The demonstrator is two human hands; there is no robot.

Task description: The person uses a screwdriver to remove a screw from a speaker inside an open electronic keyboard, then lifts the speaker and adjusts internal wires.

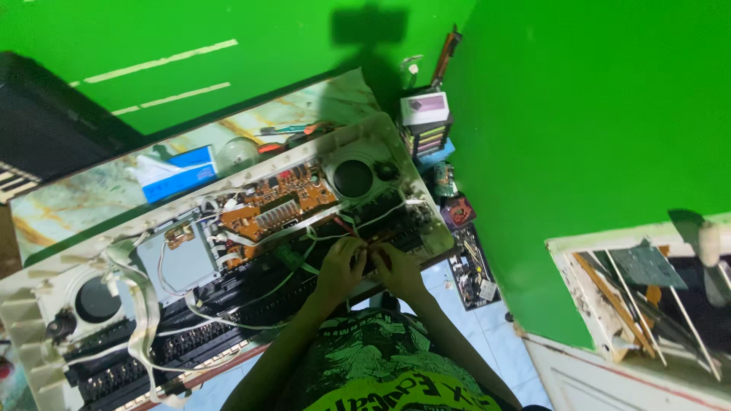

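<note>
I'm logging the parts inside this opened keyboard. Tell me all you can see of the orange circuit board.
The orange circuit board is a long, narrow panel lying flat and component-side up inside the cream plastic keyboard shell, between its two round black speakers. A pale ribbed block sits at its middle, with small parts around it. White wires meet its left end. Neither the left hand nor the right hand touches it; both work just below it.

Single head view, tilted, looking steeply down, near workbench point(76, 194).
</note>
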